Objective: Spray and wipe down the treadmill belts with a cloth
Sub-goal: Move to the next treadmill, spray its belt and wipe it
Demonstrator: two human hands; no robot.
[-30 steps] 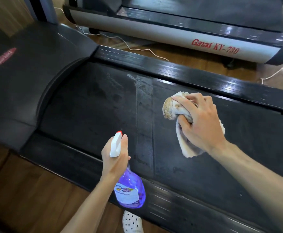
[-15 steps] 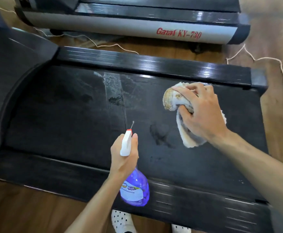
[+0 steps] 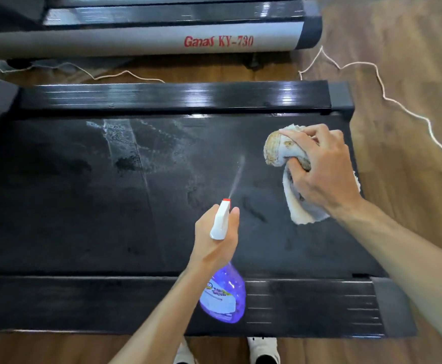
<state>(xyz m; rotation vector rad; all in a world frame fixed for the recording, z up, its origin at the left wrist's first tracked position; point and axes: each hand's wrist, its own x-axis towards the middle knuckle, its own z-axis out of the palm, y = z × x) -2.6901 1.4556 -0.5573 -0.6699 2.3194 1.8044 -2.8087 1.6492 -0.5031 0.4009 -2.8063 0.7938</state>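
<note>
My left hand (image 3: pixel 216 243) is wrapped around the neck of a clear purple plastic spray bottle (image 3: pixel 224 295) with a white trigger head and red nozzle tip; my fingers are curled round it and a thin jet of mist shoots from the nozzle, up and to the right over the wide black rubber treadmill belt (image 3: pixel 83 206). The bottle's body hangs below my wrist, above the near black ribbed side rail (image 3: pixel 306 306).

My right hand (image 3: pixel 322 172) grips a bunched, soiled off-white terry cloth (image 3: pixel 280 151) over the far right part of the belt. My fingers are clenched into the wad, and a loose tail of the cloth hangs out beneath my palm toward the belt surface. I cannot tell whether the cloth touches the belt. My two hands are apart, the cloth hand farther and to the right of the bottle hand.

The belt carries pale wet streaks and droplets left of centre toward the far side. Beyond it runs the far glossy black side rail (image 3: pixel 175 97), then wood-look flooring (image 3: pixel 398 35) with a thin white cord (image 3: pixel 388 101) snaking across it, and a second treadmill with a grey side panel lettered in red (image 3: pixel 136 40). My white shoes (image 3: pixel 263 348) show at the near edge.
</note>
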